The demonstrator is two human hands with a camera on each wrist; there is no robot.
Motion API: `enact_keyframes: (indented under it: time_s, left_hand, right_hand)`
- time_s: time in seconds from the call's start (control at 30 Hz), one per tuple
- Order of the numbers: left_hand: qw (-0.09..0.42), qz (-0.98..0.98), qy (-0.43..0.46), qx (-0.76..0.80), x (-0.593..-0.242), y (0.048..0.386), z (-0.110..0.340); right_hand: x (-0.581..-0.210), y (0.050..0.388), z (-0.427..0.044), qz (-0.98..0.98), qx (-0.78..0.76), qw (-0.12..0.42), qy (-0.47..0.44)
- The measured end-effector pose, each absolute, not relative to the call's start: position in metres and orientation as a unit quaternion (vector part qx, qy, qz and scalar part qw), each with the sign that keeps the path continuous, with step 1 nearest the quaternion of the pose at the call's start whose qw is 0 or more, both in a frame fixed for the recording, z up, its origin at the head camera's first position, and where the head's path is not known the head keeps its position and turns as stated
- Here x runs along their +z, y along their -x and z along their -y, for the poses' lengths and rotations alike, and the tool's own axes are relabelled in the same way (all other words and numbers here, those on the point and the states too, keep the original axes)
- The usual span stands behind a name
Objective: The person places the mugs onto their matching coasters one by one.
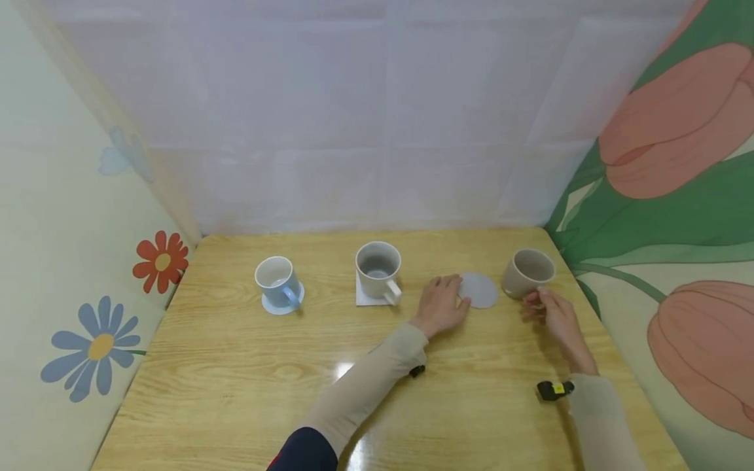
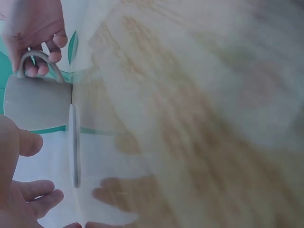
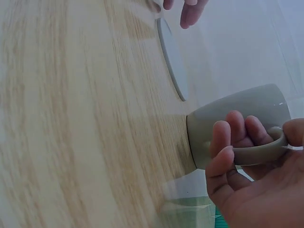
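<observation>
A grey-beige mug (image 1: pixel 524 280) is upright at the table's right side, just right of a round grey coaster (image 1: pixel 479 290). My right hand (image 1: pixel 556 317) holds its handle (image 3: pixel 261 153), with fingers curled through the loop and the thumb on top. The mug's base looks level with the tabletop; a slight lift is hard to judge. My left hand (image 1: pixel 440 305) is at the coaster's left edge, thumb and fingers spread and relaxed. In the right wrist view its fingertips (image 3: pixel 191 14) appear apart from the coaster, which lies flat on the table.
A white mug (image 1: pixel 377 271) stands on a square white coaster (image 1: pixel 366 300) at the middle back. Farther left, a blue-and-white mug (image 1: pixel 277 282) is on a round pale coaster (image 1: pixel 274 309). A white cloth (image 1: pixel 365 131) hangs behind the wooden table (image 1: pixel 235 379), with flower-patterned panels either side.
</observation>
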State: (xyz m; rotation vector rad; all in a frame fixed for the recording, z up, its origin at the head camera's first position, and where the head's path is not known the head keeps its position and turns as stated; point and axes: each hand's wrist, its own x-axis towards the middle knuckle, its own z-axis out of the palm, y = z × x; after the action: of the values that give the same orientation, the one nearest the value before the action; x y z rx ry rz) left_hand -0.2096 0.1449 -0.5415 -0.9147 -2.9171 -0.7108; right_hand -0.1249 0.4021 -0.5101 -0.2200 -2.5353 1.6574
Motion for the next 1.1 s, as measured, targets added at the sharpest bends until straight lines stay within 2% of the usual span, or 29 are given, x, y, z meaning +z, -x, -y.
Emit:
enact_keyframes:
  time_s: [0.33, 0.63, 0.83, 1.1]
  left_hand:
    - [-0.030, 0.925, 0.276, -0.257, -0.552, 0.216, -0.149]
    - [-0.061, 0.944, 0.261, -0.193, -0.544, 0.216, -0.154]
    - [-0.071, 0.947, 0.270, -0.160, -0.551, 0.221, -0.158]
    - [-0.076, 0.951, 0.273, -0.126, -0.558, 0.227, -0.163]
  right_hand:
    - [-0.514, 0.127, -0.403, 0.779, 0.622, 0.060, 0.052]
    - [-0.512, 0.128, -0.404, 0.760, 0.645, 0.039, 0.069]
    - [-0.511, 0.129, -0.402, 0.755, 0.650, 0.032, 0.079]
    - [-0.513, 0.132, -0.400, 0.722, 0.685, 0.044, 0.083]
